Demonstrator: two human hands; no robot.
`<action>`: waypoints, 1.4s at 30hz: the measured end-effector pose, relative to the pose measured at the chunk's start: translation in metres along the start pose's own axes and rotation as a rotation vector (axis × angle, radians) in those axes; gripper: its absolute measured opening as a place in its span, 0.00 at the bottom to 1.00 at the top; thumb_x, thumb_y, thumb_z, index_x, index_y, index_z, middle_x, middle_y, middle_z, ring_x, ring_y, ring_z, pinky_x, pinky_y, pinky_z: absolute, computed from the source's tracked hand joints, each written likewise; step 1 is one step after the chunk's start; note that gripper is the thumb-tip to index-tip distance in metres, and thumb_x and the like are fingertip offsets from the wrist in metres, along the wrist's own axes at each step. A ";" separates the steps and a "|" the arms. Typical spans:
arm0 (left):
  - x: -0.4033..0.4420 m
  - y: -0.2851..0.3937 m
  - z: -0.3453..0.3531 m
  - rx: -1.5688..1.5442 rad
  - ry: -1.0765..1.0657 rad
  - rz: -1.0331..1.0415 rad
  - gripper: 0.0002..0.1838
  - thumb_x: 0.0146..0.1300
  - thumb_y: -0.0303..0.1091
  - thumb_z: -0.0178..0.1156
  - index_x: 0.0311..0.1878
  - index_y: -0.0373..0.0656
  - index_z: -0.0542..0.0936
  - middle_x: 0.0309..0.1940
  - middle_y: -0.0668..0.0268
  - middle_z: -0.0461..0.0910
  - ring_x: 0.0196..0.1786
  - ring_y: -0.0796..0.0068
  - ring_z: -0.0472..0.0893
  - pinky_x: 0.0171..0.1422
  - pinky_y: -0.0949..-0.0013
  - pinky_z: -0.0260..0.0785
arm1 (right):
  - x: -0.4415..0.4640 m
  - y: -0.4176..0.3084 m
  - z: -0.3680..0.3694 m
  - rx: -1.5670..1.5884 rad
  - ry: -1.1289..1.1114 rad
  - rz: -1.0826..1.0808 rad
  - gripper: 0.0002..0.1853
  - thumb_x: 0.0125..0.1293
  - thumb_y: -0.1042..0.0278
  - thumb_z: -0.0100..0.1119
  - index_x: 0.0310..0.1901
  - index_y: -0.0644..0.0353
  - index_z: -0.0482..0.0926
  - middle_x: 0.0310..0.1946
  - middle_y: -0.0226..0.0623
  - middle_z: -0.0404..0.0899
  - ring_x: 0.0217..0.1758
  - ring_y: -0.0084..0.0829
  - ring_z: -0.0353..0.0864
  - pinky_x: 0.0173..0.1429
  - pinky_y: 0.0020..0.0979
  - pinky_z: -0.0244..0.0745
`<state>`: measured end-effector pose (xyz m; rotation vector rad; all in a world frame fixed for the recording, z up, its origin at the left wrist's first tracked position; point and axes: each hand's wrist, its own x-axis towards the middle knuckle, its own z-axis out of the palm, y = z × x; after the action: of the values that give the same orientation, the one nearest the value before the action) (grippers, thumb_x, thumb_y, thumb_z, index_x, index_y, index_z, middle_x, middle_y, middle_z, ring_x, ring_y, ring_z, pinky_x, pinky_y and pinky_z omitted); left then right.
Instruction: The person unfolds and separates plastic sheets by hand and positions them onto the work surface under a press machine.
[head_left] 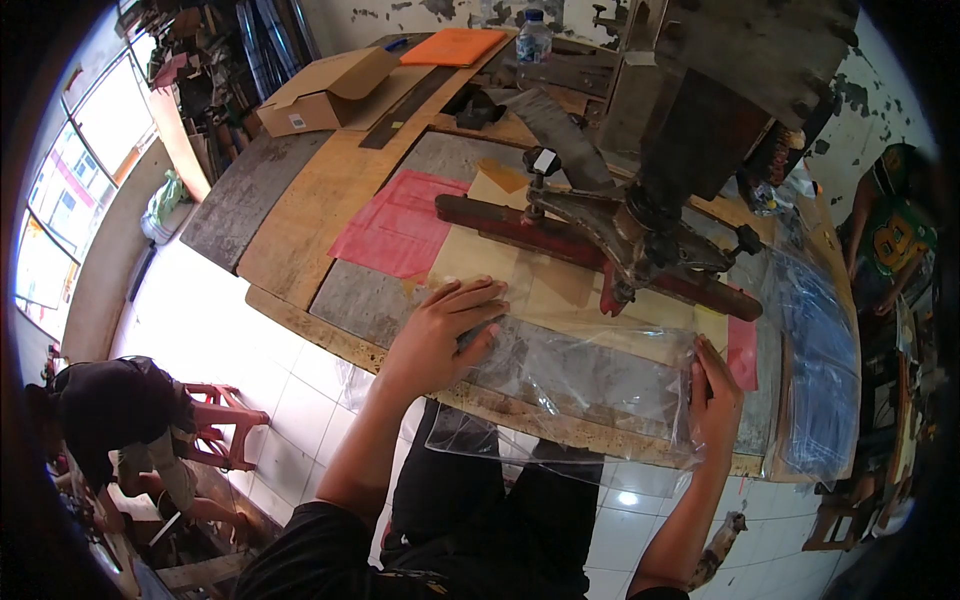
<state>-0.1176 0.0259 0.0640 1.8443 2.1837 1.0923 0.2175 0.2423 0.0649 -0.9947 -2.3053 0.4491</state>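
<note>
A clear plastic sheet (580, 375) lies across the front of the worktable, its near edge hanging over the side. On the sheet's left part my left hand (440, 335) rests with fingers stretched out and thumb apart. At the right edge my right hand (715, 395) has its fingers together against the plastic, holding that edge; its grip is partly hidden. Just beyond both hands, a press with a long red bar (540, 243) stands over a beige sheet (480, 262). Red sheet material (395, 225) shows at the left of the beige sheet.
A cardboard box (325, 90), an orange folder (453, 46) and a water bottle (534, 45) stand at the back. Stacked clear plastic (820, 370) lies on the right. One person (115, 410) bends at lower left near a red stool (225, 425); another (895, 230) is at right.
</note>
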 end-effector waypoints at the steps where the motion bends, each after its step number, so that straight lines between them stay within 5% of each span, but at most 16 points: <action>1: 0.000 0.000 0.000 -0.002 0.002 0.006 0.17 0.72 0.31 0.63 0.61 0.42 0.87 0.72 0.60 0.81 0.80 0.57 0.73 0.86 0.48 0.59 | 0.000 0.000 0.000 -0.001 -0.002 0.000 0.17 0.78 0.76 0.59 0.65 0.62 0.84 0.67 0.46 0.84 0.70 0.46 0.83 0.71 0.41 0.81; 22: -0.004 -0.003 0.000 0.028 0.066 0.080 0.16 0.70 0.32 0.67 0.58 0.42 0.88 0.69 0.60 0.82 0.77 0.58 0.75 0.82 0.51 0.63 | 0.029 0.017 0.000 0.100 -0.142 -0.003 0.22 0.71 0.81 0.63 0.66 0.61 0.81 0.67 0.44 0.80 0.67 0.43 0.81 0.65 0.38 0.79; 25: -0.004 -0.001 0.000 0.028 0.070 0.085 0.15 0.70 0.33 0.68 0.58 0.42 0.88 0.69 0.60 0.83 0.76 0.57 0.76 0.82 0.51 0.64 | 0.025 0.010 -0.001 0.077 -0.063 -0.057 0.15 0.73 0.75 0.65 0.60 0.61 0.85 0.67 0.45 0.78 0.68 0.45 0.81 0.62 0.38 0.83; 31: -0.012 0.001 -0.004 -0.098 0.035 0.023 0.18 0.70 0.37 0.70 0.59 0.42 0.87 0.68 0.60 0.83 0.76 0.54 0.76 0.82 0.51 0.63 | -0.017 -0.005 -0.014 0.293 0.094 0.002 0.15 0.70 0.83 0.63 0.54 0.58 0.88 0.66 0.38 0.77 0.65 0.38 0.81 0.58 0.37 0.83; 33: -0.015 0.007 -0.002 -0.190 0.039 -0.034 0.19 0.70 0.38 0.70 0.60 0.42 0.87 0.68 0.59 0.83 0.76 0.54 0.75 0.83 0.50 0.63 | -0.035 -0.011 -0.019 0.158 0.183 -0.156 0.16 0.69 0.88 0.61 0.52 0.59 0.89 0.67 0.40 0.76 0.61 0.38 0.85 0.55 0.34 0.85; 36: -0.026 0.017 0.006 0.150 0.208 -0.041 0.23 0.69 0.40 0.71 0.64 0.41 0.84 0.67 0.55 0.82 0.74 0.54 0.78 0.81 0.51 0.65 | -0.057 -0.010 -0.010 0.488 0.261 -0.190 0.17 0.66 0.92 0.60 0.50 0.61 0.89 0.68 0.44 0.75 0.56 0.39 0.90 0.53 0.32 0.87; 38: -0.031 0.021 0.003 0.086 0.019 0.082 0.27 0.70 0.37 0.71 0.69 0.39 0.79 0.69 0.53 0.81 0.72 0.53 0.80 0.78 0.50 0.69 | -0.062 -0.017 -0.014 0.517 0.302 -0.205 0.17 0.65 0.93 0.60 0.49 0.62 0.88 0.68 0.46 0.75 0.54 0.39 0.91 0.52 0.31 0.88; 42: -0.040 0.047 -0.006 -0.297 0.094 0.010 0.26 0.71 0.33 0.70 0.69 0.38 0.77 0.67 0.53 0.81 0.65 0.62 0.84 0.68 0.56 0.77 | -0.064 -0.023 -0.032 0.498 0.402 -0.284 0.19 0.63 0.96 0.58 0.50 0.65 0.87 0.68 0.49 0.73 0.55 0.41 0.91 0.52 0.32 0.90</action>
<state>-0.0704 -0.0117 0.0794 1.7080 1.9290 1.4425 0.2606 0.1817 0.0769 -0.4536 -1.8059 0.6017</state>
